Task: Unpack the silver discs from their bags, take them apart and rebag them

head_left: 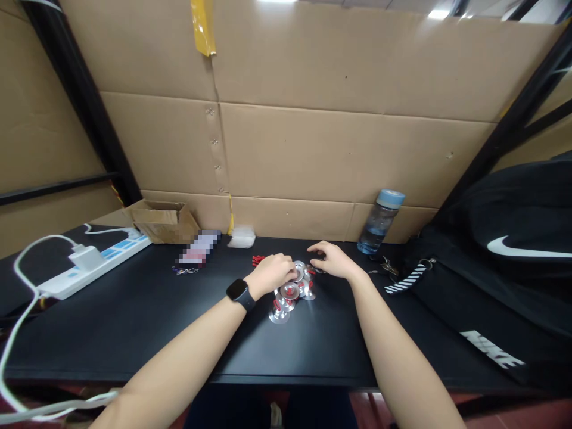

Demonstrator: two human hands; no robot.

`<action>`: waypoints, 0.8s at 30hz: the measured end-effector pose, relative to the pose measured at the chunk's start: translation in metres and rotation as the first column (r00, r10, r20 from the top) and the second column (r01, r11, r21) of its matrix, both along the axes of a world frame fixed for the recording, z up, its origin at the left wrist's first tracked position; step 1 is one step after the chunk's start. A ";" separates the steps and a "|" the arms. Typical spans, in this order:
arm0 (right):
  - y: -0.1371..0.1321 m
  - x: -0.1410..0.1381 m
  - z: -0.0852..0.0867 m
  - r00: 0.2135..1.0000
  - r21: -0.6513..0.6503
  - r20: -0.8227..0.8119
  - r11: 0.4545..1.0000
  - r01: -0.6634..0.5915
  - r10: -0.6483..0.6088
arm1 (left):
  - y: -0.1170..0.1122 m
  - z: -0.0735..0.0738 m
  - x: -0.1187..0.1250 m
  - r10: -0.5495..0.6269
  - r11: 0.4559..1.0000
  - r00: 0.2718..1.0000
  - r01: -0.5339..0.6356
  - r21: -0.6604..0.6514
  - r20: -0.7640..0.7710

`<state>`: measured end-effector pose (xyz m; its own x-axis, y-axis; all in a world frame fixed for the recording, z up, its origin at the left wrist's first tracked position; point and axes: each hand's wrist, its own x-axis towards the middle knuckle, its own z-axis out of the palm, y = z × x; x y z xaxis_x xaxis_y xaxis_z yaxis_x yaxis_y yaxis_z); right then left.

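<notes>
A small pile of shiny silver discs with red parts [289,291] lies on the black table in front of me. My left hand [276,271], with a dark watch [240,294] on its wrist, reaches the pile's upper left side. Its fingers are curled at the discs, and what they hold, if anything, is hidden. Just beyond that hand lie several small red pieces [258,260]. My right hand [334,260] hovers at the pile's right side, index finger and thumb apart, with nothing visible between them.
A white power strip [67,283] with cables and a cardboard box [165,221] stand left. Near the cardboard wall [290,155] are a white packet [242,237] and a water bottle [379,223]. Keys [388,266] and a black bag [465,298] occupy the right.
</notes>
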<state>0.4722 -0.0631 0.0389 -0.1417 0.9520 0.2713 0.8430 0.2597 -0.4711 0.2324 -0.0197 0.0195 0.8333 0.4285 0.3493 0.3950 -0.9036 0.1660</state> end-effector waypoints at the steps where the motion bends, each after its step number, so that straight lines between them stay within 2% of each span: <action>1: 0.000 -0.001 0.001 1.000 0.009 0.001 1.000 -0.003 0.003 | 0.000 -0.002 0.002 0.017 1.000 1.000 -0.017 0.002 -0.004; 6: -0.002 -0.002 0.003 0.999 0.021 -0.048 1.000 -0.017 0.017 | 0.002 -0.009 0.008 0.061 0.997 0.997 -0.059 -0.049 0.040; 9: -0.004 -0.010 0.003 0.976 -0.033 -0.199 0.994 -0.100 0.092 | 0.007 -0.006 0.004 0.057 0.983 0.983 -0.024 -0.181 0.177; 13: -0.005 -0.037 0.001 0.863 -0.031 -0.449 0.961 -0.273 0.231 | 0.012 0.002 -0.005 0.109 0.924 0.919 0.047 -0.379 0.379; 16: -0.006 -0.056 -0.003 0.794 0.034 -0.551 0.957 -0.287 0.257 | 0.014 0.006 -0.009 0.131 0.893 0.892 0.085 -0.443 0.433; 20: -0.002 -0.059 -0.007 0.790 0.063 -0.573 0.973 -0.221 0.217 | 0.019 0.013 -0.014 0.104 0.912 0.901 0.082 -0.402 0.422; 22: 0.001 -0.052 -0.008 0.828 0.081 -0.527 0.981 -0.174 0.190 | 0.025 0.017 -0.020 0.099 0.942 0.910 0.044 -0.332 0.402; 24: 0.004 -0.040 -0.007 0.904 0.106 -0.405 0.989 -0.100 0.135 | 0.034 0.019 -0.030 0.105 0.966 0.927 -0.008 -0.260 0.361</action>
